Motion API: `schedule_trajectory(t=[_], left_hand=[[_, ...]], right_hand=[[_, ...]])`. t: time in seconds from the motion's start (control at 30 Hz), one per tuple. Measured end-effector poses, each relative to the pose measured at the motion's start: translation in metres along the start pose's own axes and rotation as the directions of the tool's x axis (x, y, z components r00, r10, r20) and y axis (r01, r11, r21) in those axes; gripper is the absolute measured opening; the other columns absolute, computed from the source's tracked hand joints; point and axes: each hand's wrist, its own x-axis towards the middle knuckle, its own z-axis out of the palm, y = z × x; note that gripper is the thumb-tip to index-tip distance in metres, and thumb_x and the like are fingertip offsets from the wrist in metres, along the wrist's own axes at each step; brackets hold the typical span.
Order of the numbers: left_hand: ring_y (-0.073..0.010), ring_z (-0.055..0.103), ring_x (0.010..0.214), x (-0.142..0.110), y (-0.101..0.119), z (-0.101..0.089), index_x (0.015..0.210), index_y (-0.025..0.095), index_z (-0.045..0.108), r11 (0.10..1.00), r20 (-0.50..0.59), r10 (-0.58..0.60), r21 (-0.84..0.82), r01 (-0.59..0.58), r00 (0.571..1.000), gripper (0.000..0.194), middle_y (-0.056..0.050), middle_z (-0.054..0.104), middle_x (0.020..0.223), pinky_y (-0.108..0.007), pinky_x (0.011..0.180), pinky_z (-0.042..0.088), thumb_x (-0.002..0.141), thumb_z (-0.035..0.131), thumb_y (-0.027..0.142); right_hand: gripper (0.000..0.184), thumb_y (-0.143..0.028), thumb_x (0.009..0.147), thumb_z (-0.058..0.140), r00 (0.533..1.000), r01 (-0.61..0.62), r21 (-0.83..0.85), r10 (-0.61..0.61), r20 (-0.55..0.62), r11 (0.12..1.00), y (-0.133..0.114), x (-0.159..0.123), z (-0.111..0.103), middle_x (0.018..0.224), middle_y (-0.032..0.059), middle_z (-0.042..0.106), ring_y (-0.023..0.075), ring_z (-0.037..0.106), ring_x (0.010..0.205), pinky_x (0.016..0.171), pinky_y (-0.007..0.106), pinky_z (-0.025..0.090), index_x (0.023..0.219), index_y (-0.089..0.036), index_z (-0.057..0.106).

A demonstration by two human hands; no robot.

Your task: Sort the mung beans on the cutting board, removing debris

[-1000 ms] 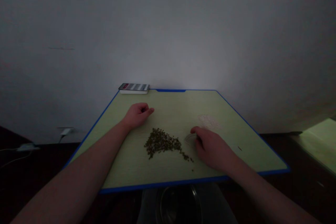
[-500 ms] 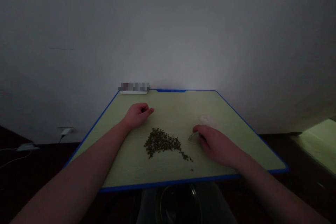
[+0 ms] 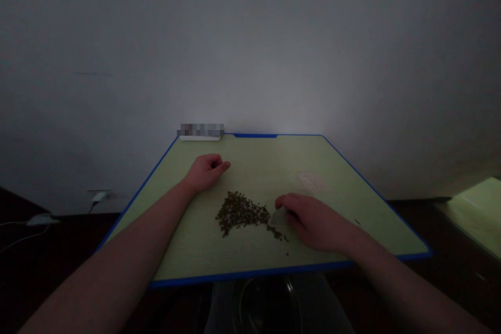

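Note:
A pile of small dark green grains [image 3: 240, 212] lies in the middle of a pale green table [image 3: 258, 156] with a blue rim. My right hand [image 3: 309, 219] rests just right of the pile, fingers closed on a small clear piece [image 3: 278, 217] whose edge touches the grains. My left hand [image 3: 205, 171] lies loosely curled on the table behind and left of the pile, holding nothing that I can see. A small pale heap of whitish grains [image 3: 310, 181] sits beyond my right hand.
A flat box-like object [image 3: 200, 132] lies at the table's far left corner against the wall. A round metal bowl [image 3: 266, 305] sits below the near table edge. A second green surface [image 3: 475, 214] shows at the right. Cables lie on the dark floor at the left.
My right hand has moved left with the clear piece, from near the whitish heap to the right edge of the dark grain pile. The left hand has stayed still.

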Motion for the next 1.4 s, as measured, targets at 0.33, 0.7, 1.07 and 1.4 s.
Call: schedule_trajectory(t=[0.33,0.7,1.07,1.4], left_hand=[[-0.0079,0.032,0.049,0.000,-0.002,0.001,0.052,0.017,0.041,1.000,-0.003,0.028,0.005,-0.028,1.000,0.040,0.005,0.034,0.049,-0.023,0.048,0.026,0.074,0.049,0.050],[-0.0083,0.033,0.049,0.000,-0.001,0.001,0.052,0.017,0.042,1.000,-0.012,0.012,0.020,-0.011,1.000,0.039,0.005,0.035,0.048,-0.023,0.048,0.025,0.073,0.050,0.048],[-0.0083,0.032,0.049,0.000,-0.002,0.001,0.053,0.017,0.042,1.000,-0.005,0.021,0.005,-0.021,1.000,0.039,0.005,0.034,0.048,-0.023,0.048,0.025,0.074,0.049,0.049],[-0.0081,0.032,0.049,0.000,-0.003,0.001,0.052,0.017,0.042,1.000,0.000,0.014,-0.005,-0.014,1.000,0.039,0.005,0.034,0.048,-0.024,0.049,0.025,0.074,0.050,0.049]], right_hand=[[0.027,-0.016,0.083,0.042,0.944,-0.285,-0.163,0.247,-0.219,0.945,0.018,0.015,0.009,0.093,0.0108,0.064,0.0208,0.059,0.083,0.072,0.031,0.040,0.107,-0.016,0.056],[0.028,-0.014,0.084,0.039,0.986,-0.133,-0.033,0.128,-0.107,0.991,0.015,0.001,0.004,0.096,0.0099,0.063,0.0198,0.057,0.087,0.076,0.031,0.040,0.107,-0.016,0.054],[0.031,-0.010,0.081,0.041,0.998,-0.042,0.026,0.043,-0.044,0.999,0.001,0.003,0.003,0.102,0.0097,0.063,0.0186,0.057,0.089,0.079,0.030,0.040,0.107,-0.017,0.056],[0.029,-0.010,0.081,0.041,1.000,-0.023,0.051,0.022,0.015,0.998,-0.013,0.002,0.003,0.100,0.0082,0.062,0.0176,0.056,0.087,0.076,0.028,0.040,0.105,-0.018,0.055]])
